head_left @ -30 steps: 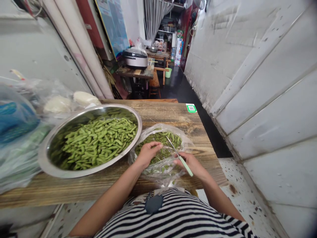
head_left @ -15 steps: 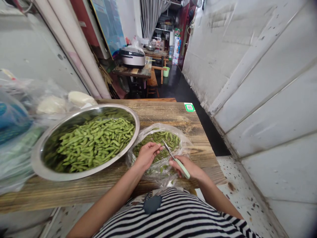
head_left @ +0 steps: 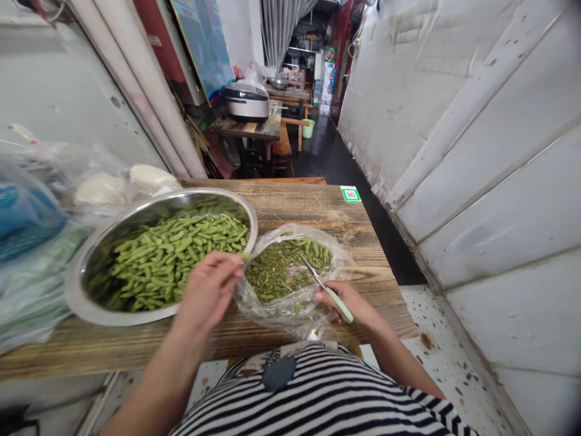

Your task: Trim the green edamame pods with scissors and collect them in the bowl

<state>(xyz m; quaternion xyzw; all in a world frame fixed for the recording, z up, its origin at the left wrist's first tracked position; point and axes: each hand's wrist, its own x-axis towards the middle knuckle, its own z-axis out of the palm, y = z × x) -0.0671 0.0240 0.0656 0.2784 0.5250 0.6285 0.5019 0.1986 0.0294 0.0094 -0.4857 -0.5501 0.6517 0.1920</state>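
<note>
Two hands by edamame pods (head_left: 172, 260): left hand (head_left: 206, 290) pinched at the steel bowl (head_left: 204, 195), right hand (head_left: 351, 300) gripping scissors (head_left: 342, 310).
Plastic bag (head_left: 272, 318) lies open under the blades, catching green scraps (head_left: 276, 275).

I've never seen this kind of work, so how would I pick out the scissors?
Start at the wooden table, then the clear plastic bag of soybean pods beside the steel bowl. The scissors sit in the right hand, marked by a pale green handle.

We've got a glossy stainless steel bowl (head_left: 113, 320) sitting on a rough, weathered plank table (head_left: 290, 209), plus a thin, shiny clear plastic bag (head_left: 258, 309). The scissors (head_left: 329, 297) have smooth pale-green plastic handles and bright metal blades, and the white wall panels (head_left: 490, 151) look matt and scuffed.
</note>
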